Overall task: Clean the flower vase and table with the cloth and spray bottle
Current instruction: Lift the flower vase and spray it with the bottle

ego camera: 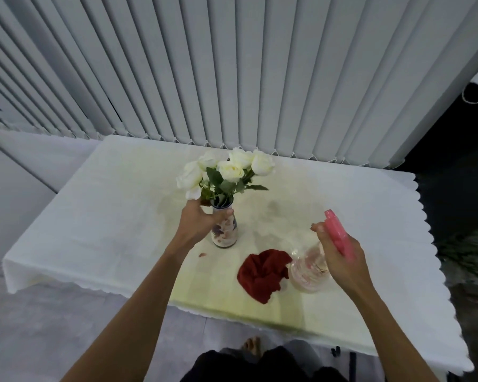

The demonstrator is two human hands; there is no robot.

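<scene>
A patterned flower vase [224, 232] with white roses [226, 169] stands upright near the middle of the table [94, 221]. My left hand [198, 223] is closed around the vase's neck. My right hand [340, 255] holds a spray bottle [309, 271] with a clear body and a pink spray head, lifted just above the table to the right of the vase. A crumpled dark red cloth [261, 272] lies on the table between the vase and the bottle, close to the front edge.
A white cloth with scalloped edges covers the table and has damp-looking patches around the vase. Vertical blinds [232, 73] hang right behind the table. A green plant [469, 252] sits at the right. My bare foot [253, 346] shows below the front edge.
</scene>
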